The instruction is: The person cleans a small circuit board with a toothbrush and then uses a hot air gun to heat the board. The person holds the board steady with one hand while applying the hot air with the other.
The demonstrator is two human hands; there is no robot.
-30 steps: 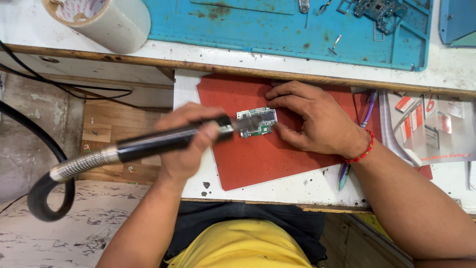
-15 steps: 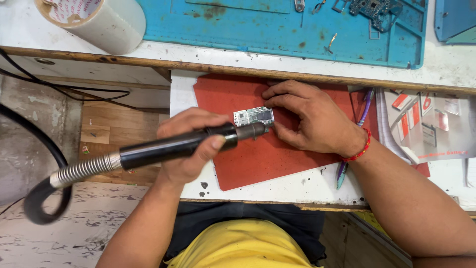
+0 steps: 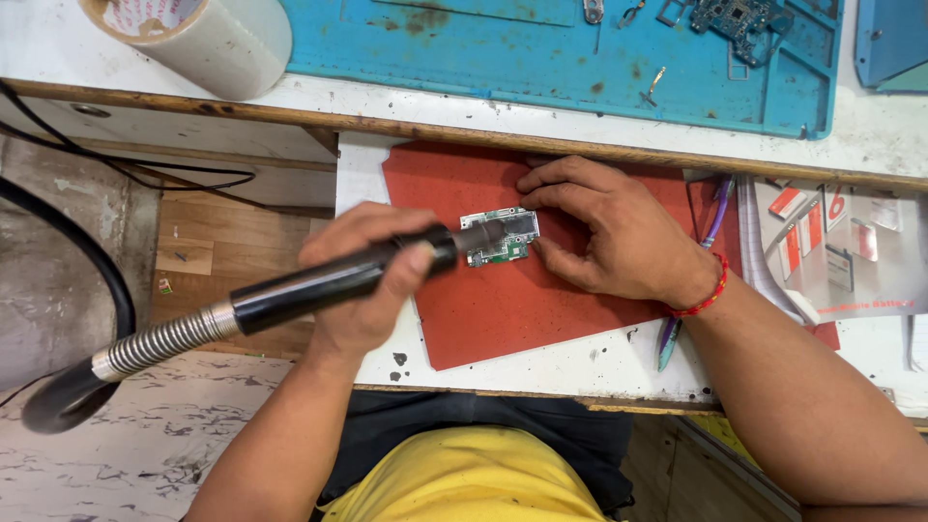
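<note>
A small green circuit board (image 3: 500,240) lies on a red mat (image 3: 503,300). My left hand (image 3: 362,280) grips a black hot-air wand (image 3: 329,280) with a metal spring hose; its nozzle hangs right over the board. My right hand (image 3: 609,227) rests on the mat with its fingertips pressed against the board's right edge and top, holding it still. A red thread band circles my right wrist.
A blue work mat (image 3: 541,58) with a second circuit board (image 3: 739,17) and small metal parts lies at the back. A tape roll (image 3: 193,34) stands at the far left. Plastic-wrapped packets (image 3: 831,246) and a pen (image 3: 710,227) lie to the right. A black hose (image 3: 68,261) loops at the left.
The wand's nozzle has crept rightward over the board and its handle has tilted more level. My right hand has barely moved.
</note>
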